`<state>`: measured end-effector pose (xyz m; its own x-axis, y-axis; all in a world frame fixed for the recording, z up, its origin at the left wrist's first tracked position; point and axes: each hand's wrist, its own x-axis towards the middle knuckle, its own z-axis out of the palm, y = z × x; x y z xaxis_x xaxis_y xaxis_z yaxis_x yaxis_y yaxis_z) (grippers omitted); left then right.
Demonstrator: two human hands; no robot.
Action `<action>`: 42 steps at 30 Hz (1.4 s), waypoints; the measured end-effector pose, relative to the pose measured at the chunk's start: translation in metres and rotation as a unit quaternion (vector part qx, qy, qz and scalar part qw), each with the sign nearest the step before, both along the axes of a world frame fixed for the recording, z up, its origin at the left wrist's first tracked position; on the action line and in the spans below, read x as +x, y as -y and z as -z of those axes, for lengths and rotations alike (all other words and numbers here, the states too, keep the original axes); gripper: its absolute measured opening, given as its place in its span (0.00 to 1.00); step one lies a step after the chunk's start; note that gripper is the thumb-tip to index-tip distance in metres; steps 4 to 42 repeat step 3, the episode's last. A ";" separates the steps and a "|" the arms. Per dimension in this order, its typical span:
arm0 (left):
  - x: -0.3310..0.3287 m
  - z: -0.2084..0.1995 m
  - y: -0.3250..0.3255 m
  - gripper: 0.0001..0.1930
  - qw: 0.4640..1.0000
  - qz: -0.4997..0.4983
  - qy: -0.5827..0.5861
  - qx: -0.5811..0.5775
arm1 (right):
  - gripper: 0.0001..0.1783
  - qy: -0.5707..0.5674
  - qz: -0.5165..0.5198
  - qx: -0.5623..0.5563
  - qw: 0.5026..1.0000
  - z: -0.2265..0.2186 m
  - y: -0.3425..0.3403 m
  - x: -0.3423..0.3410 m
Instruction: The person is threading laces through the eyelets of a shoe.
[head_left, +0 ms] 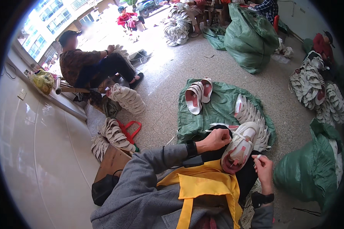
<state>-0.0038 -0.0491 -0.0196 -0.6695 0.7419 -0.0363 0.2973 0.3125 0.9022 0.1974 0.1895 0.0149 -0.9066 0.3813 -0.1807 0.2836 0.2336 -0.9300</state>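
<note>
A white sneaker (240, 147) with pink-red lining rests across my lap, its toe pointing away from me. On its left side, my left hand (215, 140) is closed in a pinch on a white shoelace (235, 134). My right hand (263, 171) is held just right of the shoe's heel, fingers pinched together; a white strand shows at them, which looks like the other lace end. Beyond my knees, a pair of finished-looking white shoes (195, 98) stands on a green sheet (218, 114). A row of nested white shoes (256, 122) lies on the sheet's right part.
Green sacks stand at the right (305, 171) and far back (250, 42). Shoe stacks (126, 99) lie at left, near a wooden box (112, 162) and a red-handled bag (130, 129). A seated person (91, 65) works at left; others sit farther off.
</note>
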 end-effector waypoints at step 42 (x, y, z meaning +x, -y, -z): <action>-0.006 0.008 -0.009 0.08 0.999 0.005 -0.043 -0.005 | 0.10 -0.027 -0.040 0.174 0.984 0.013 -0.003 -0.010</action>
